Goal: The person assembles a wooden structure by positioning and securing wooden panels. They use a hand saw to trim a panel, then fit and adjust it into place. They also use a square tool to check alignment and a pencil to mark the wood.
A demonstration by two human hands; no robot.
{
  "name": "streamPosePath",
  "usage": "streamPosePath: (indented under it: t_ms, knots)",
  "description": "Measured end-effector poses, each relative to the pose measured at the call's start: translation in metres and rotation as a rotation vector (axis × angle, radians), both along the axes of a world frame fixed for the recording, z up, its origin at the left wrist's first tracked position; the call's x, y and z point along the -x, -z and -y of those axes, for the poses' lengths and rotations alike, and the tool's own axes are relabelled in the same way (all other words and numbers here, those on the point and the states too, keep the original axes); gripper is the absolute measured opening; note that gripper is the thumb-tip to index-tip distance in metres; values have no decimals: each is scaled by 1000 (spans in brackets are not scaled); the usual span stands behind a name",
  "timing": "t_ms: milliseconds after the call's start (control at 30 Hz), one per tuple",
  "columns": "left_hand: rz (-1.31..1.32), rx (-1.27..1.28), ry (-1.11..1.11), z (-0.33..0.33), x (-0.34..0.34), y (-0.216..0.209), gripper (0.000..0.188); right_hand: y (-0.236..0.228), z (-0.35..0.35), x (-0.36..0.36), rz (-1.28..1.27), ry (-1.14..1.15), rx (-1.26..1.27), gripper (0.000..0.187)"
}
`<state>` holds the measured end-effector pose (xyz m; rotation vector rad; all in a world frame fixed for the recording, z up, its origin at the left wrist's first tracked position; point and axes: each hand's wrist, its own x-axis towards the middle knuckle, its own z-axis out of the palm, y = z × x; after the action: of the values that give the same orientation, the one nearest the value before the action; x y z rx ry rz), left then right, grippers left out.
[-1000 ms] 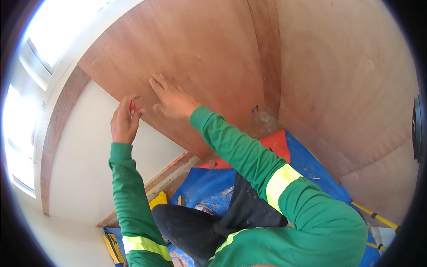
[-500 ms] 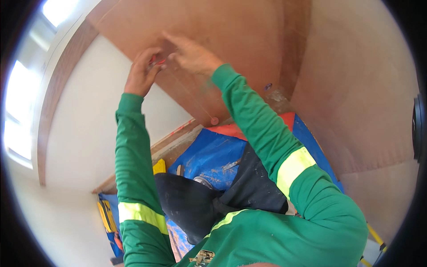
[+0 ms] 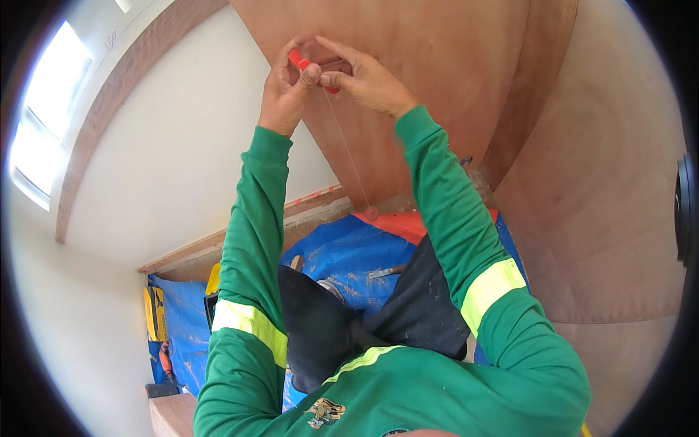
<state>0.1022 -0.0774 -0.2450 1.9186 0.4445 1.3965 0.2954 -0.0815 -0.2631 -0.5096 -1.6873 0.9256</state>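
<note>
My left hand [image 3: 282,93] is raised at the upper middle, its fingers and thumb closed on a small red string holder [image 3: 294,57]. My right hand [image 3: 373,81] meets it from the right, thumb and fingers pinched at the holder's other end; its fingertips are partly hidden. From the holder a thin string [image 3: 341,135] runs down to a small round weight [image 3: 372,213], like a plumb line. Both hands are in front of a brown wooden panel [image 3: 437,87], near its left edge, where a white wall surface begins.
Below lies a blue tarp [image 3: 320,244] with a red-orange strip [image 3: 404,226] and a metal hand tool [image 3: 386,272]. At the lower left are a yellow case [image 3: 154,313] and an orange-red power tool [image 3: 166,358]. A wooden strip [image 3: 240,233] runs along the wall's base.
My right hand, blurred and apart from the left before, has come in to pinch the red holder. The view has shifted, and both hands now appear higher and further right.
</note>
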Motion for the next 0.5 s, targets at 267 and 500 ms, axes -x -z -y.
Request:
streamPosePath:
  t_ms: [267, 500]
  knots:
    - [38, 176, 37, -8, -8, 22, 87, 15, -8, 26, 91, 234, -86, 35]
    - [89, 109, -205, -6, 16, 46, 81, 8, -8, 17, 595, 699, -604, 18]
